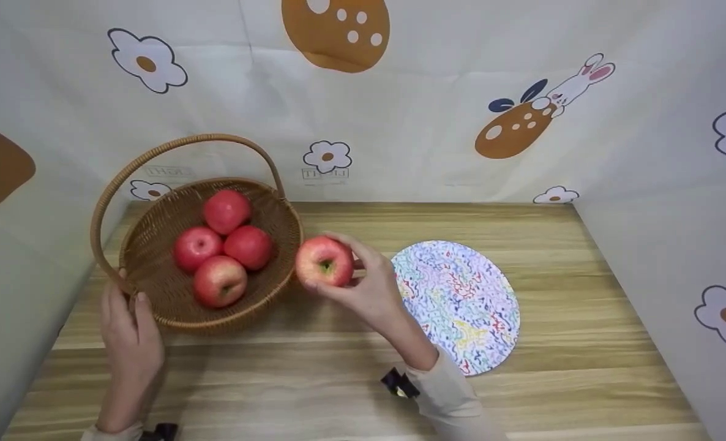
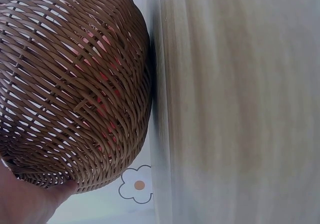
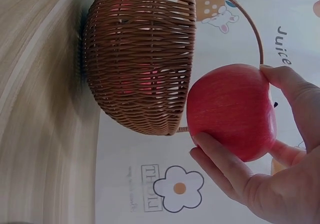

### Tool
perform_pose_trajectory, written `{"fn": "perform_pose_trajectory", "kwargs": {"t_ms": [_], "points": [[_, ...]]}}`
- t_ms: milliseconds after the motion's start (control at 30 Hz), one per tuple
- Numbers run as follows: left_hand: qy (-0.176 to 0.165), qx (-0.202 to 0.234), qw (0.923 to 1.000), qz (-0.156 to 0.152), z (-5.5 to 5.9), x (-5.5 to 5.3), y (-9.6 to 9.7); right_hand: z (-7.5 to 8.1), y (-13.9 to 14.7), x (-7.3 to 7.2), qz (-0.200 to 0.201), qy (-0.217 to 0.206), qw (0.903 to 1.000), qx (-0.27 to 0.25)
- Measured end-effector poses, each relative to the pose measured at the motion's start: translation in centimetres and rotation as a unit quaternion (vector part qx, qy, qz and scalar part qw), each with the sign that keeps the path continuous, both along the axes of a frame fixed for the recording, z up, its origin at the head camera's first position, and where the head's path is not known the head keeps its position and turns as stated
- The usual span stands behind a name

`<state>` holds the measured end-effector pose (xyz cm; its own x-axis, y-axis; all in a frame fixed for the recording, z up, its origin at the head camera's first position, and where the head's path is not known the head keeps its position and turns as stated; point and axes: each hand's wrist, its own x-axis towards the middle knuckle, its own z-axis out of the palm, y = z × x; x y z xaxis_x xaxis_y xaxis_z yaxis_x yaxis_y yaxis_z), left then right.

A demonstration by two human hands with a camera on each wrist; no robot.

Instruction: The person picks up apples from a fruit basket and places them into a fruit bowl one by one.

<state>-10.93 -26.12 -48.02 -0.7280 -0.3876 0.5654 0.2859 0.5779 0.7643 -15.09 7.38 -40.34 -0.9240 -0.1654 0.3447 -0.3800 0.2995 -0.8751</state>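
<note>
A brown wicker basket (image 1: 161,245) with a tall arched handle stands on the left of the table, with several red apples (image 1: 220,282) inside. My left hand (image 1: 131,334) grips its near left rim by the foot of the handle; in the left wrist view the thumb (image 2: 62,190) lies against the weave. Just right of the basket, my right hand (image 1: 369,288) holds another red apple (image 1: 324,261) between thumb and fingers, stem side up. In the right wrist view this apple (image 3: 230,112) is beside the basket's rim, off the table.
A round mat (image 1: 461,306) with a colourful squiggle pattern lies on the wood-grain table (image 1: 571,367), right of the basket. Pale sheets (image 1: 424,122) printed with flowers and rabbits close off the back and both sides.
</note>
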Motion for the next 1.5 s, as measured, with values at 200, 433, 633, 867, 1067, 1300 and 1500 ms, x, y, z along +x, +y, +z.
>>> {"fn": "perform_pose_trajectory", "kwargs": {"t_ms": [200,433,633,867,1067,1300,1500], "points": [[-0.006,0.007,1.0000,0.004,0.0,0.1,0.0,-0.1,0.5,0.0,-0.011,0.001,0.9999,-0.001],[0.001,0.007,0.9999,0.008,0.0,0.0,0.1,-0.3,1.1,-0.1,-0.015,-0.022,0.9996,-0.011],[-0.014,0.007,0.9998,0.012,0.1,0.0,0.1,-0.4,1.6,-0.1,-0.019,-0.016,0.9997,-0.008],[-0.020,0.003,0.9997,0.011,0.1,0.1,0.0,-0.6,2.1,-0.2,-0.034,-0.013,0.9993,0.002],[-0.026,0.007,0.9996,0.008,0.2,0.1,0.0,-0.8,2.6,-0.2,-0.055,0.002,0.9983,0.021],[-0.012,0.009,0.9998,0.010,0.1,0.1,0.0,-1.0,3.2,-0.1,-0.061,0.004,0.9980,0.018],[-0.011,0.009,0.9998,0.012,0.1,0.0,0.0,-1.0,3.7,-0.1,-0.063,-0.008,0.9979,0.012]]}}
